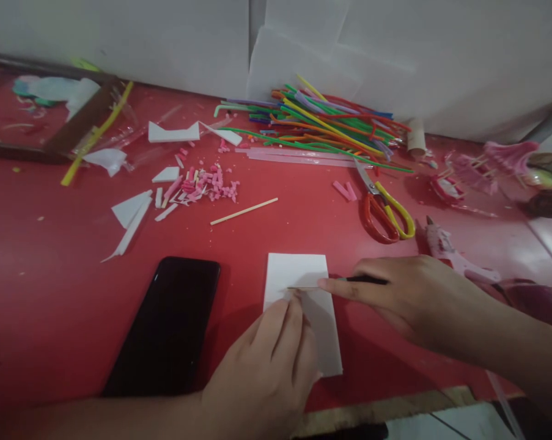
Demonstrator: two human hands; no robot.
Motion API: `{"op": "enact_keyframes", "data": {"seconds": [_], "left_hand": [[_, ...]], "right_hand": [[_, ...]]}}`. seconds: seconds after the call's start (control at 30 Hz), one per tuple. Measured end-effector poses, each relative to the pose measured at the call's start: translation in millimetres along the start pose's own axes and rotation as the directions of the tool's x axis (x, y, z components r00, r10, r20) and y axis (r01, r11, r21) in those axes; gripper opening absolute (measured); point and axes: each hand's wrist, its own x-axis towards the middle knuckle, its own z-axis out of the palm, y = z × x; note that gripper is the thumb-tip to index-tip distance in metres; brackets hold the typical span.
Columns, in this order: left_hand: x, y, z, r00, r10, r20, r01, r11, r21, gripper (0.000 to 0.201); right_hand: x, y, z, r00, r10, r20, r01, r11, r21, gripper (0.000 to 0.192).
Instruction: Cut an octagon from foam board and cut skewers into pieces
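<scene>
A white foam board piece [324, 330] lies upright in front of me on the red table. My left hand [271, 354] presses on it from the near left, fingers bent together and fingertips close to a thin blade. In my right hand [408, 287] is a craft knife [367, 279] with a dark handle. Its narrow blade lies across the upper half of the board, pointing left, with my index finger stretched along it. The knife's tip is beside my left fingertips, and whether it has cut into the board I cannot tell.
A black phone [165, 330] lies left of the board. Beyond are a wooden stick [244, 211], pink scraps [211, 183], scissors [380, 208] and colourful pipe cleaners [321, 122]. A pink glue gun [463, 260] lies behind my right arm. The table's front edge [386, 409] is close.
</scene>
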Motion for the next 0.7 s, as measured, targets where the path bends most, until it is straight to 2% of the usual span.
{"op": "enact_keyframes", "data": {"seconds": [0.37, 0.7], "left_hand": [[2.9, 0.7, -1.4, 0.999, 0.009, 0.033, -0.010, 1.000, 0.018, 0.032], [2.9, 0.6, -2.4, 0.999, 0.009, 0.039, -0.010, 1.000, 0.025, 0.032]], "right_hand": [[5.0, 3.5, -11.9, 0.996, -0.072, 0.045, 0.074, 0.997, -0.032, 0.072], [2.6, -2.6, -15.4, 0.996, -0.062, 0.063, 0.066, 0.995, -0.075, 0.080]]}}
